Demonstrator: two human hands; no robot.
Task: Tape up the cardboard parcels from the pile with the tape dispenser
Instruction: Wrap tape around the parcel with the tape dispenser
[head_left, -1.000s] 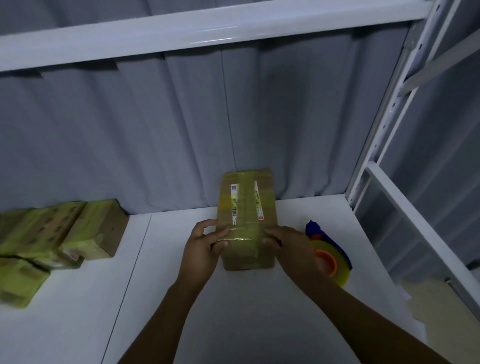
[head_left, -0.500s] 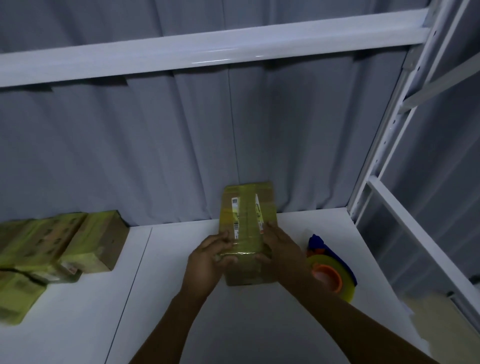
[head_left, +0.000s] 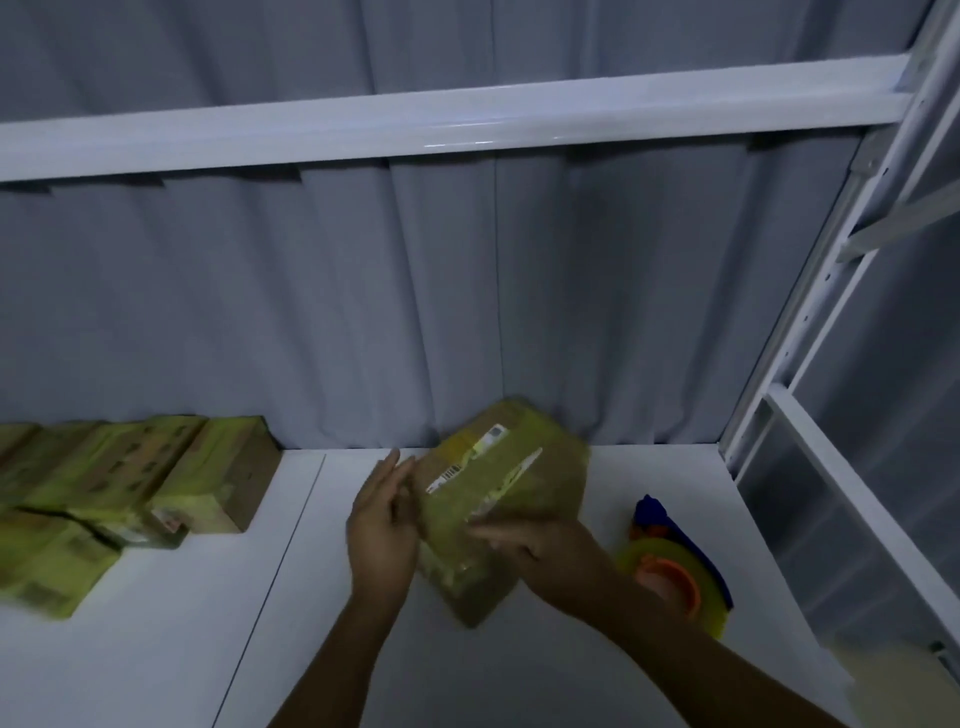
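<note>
A taped cardboard parcel (head_left: 506, 493) with white labels lies skewed on the white table (head_left: 519, 675), its far end turned to the right. My left hand (head_left: 382, 525) rests flat against its left side, fingers straight. My right hand (head_left: 545, 545) lies on its near right part with fingers stretched over the top. The blue tape dispenser (head_left: 675, 561) with a yellow-green roll and orange core lies on the table just right of my right wrist. The pile of parcels (head_left: 114, 493) sits at the left.
A grey curtain (head_left: 467, 312) hangs behind the table. A white shelf beam (head_left: 467, 122) crosses above. White rack uprights (head_left: 810, 322) and a rail stand at the right edge of the table.
The parcel has turned clockwise from lying straight to lying skewed. My left hand opened flat at its side and my right hand slid toward its near end.
</note>
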